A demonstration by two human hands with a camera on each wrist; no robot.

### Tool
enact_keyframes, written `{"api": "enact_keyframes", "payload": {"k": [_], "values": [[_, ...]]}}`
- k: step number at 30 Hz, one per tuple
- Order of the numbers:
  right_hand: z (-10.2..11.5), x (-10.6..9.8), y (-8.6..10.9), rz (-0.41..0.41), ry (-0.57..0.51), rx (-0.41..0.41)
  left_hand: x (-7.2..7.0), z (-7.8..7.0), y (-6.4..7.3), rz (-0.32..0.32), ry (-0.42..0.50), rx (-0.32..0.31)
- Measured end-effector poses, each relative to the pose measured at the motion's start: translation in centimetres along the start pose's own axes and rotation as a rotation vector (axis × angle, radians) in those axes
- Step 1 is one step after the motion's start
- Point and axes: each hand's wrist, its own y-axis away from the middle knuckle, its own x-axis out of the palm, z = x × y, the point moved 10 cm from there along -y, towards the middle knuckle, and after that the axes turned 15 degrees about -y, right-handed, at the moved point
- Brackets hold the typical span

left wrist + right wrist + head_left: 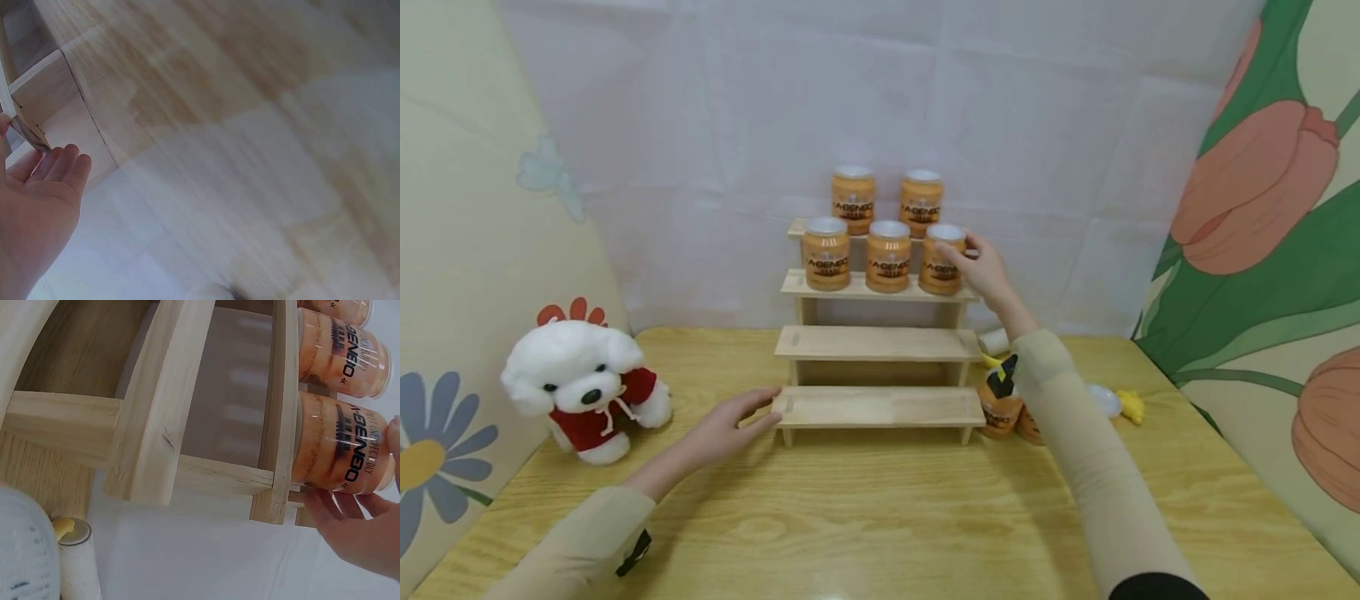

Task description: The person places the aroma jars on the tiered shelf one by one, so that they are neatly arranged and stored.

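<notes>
My right hand [987, 268] grips an orange can [942, 271] with a silvery lid, which stands at the right end of the second tier from the top. In the right wrist view the fingers [347, 509] curl around that can's side, right by the shelf's end. Two similar cans stand to its left on this tier, and two more on the top tier behind. My left hand [726, 429] is at the left end of the lowest tier of the wooden display stand [880, 408]. The left wrist view shows its thumb and fingertips pinching the board's corner.
A white plush dog [576, 375] in a red top sits at the left. Beside the stand's right foot are more orange cans [998, 415], partly behind my right forearm. A white cylinder [995, 341] and a yellow item [1130, 407] lie on the right of the table.
</notes>
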Motion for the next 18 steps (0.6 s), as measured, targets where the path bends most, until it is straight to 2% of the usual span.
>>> {"api": "enact_keyframes", "payload": {"k": [8,12,18], "values": [[0.3,-0.2,0.2,-0.018,0.114,-0.038,0.2,0.3,-0.1,-0.003,-0.013,0.01],[0.1,-0.3,0.5,-0.015,0.107,-0.034,0.3,0.1,-0.1,0.0,-0.012,0.01],[-0.6,-1.3,1.4,-0.017,0.089,0.019,-0.1,-0.3,0.1,-0.004,-0.002,0.011]]}}
